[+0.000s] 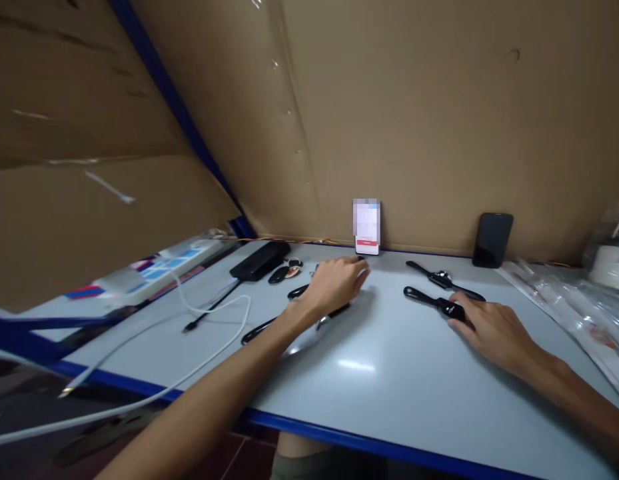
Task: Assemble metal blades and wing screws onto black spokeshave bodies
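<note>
My left hand (334,283) reaches over the pale table (379,373), fingers curled down over black watch straps (269,325) lying beneath it; what it grips is hidden. My right hand (492,328) rests on the table with fingers laid on the near end of a black smartwatch (436,303). A second black smartwatch (444,280) lies just behind it, untouched.
A small phone (366,227) and a dark phone (492,240) lean against the cardboard wall. A black box (262,260), a power strip (159,267), white cable (214,313) and a key fob (284,272) lie at left. Plastic bags (574,307) fill the right edge.
</note>
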`<state>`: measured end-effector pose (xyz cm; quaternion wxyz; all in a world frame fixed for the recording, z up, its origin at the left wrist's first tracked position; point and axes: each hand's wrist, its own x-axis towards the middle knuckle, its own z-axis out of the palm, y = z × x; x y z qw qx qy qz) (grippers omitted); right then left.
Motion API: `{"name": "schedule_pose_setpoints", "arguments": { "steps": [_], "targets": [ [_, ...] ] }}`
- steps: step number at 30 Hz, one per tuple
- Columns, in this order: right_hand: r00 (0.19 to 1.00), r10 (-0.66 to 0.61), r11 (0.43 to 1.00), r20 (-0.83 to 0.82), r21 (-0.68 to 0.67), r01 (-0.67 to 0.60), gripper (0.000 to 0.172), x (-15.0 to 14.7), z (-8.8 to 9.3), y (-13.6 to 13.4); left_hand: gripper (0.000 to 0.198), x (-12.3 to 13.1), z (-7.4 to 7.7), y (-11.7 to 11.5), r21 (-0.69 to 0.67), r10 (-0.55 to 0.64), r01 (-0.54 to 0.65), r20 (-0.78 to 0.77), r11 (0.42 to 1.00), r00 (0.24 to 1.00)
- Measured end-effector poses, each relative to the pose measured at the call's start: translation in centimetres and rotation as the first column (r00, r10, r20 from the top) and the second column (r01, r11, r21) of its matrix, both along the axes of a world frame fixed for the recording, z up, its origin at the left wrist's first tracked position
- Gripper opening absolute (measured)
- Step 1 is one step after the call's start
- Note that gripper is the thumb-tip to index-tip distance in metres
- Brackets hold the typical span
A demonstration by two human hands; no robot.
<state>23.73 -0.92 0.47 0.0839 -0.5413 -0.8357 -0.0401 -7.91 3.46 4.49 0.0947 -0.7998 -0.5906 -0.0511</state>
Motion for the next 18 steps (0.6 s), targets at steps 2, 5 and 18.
{"name": "schedule_pose_setpoints", "arguments": {
  "steps": [2,5,18],
  "targets": [
    [0.999,-0.034,0.999,0.015,0.040,0.033,0.031,0.3,-0.2,0.3,0.038,-1.3,0.8,0.4,-0.017,0.100,-0.101,-0.049,0.995,0.994],
    [0.999,-0.040,0.992,-0.030,0.117,0.043,0.027,0.1,-0.4,0.2,0.033,-2.7,1.4,-0.1,-0.096,0.149,-0.163,-0.141,0.982,0.979],
    [0.996,0.085,0.958,0.013,0.275,-0.085,0.033,-0.6,-1.3,0.2,0.024,-4.2,-0.2,-1.2,-0.332,-0.029,-0.076,-0.298,0.940,0.954]
  ]
}}
